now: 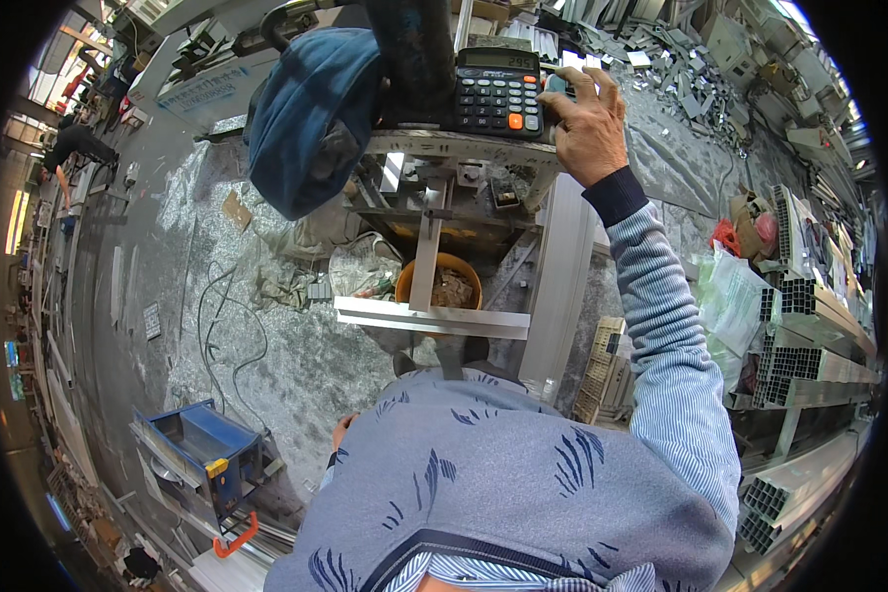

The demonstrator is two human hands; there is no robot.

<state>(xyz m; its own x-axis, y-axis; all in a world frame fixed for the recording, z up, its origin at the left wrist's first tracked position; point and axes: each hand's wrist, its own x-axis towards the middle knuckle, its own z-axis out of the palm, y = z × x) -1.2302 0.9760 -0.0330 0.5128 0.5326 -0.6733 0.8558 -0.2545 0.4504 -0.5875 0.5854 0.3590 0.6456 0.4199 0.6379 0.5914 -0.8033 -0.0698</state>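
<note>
Calculator (499, 91) at bench's (434, 144) near edge: figure apparently entered, remainder unclear | right hand (592, 123): grip half-curled, hold unclear | left hand (342, 431): grip can't tell

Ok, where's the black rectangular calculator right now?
In the head view, the black rectangular calculator sits at top centre, just right of the thick dark cylindrical post and left of the person's right hand.
</note>
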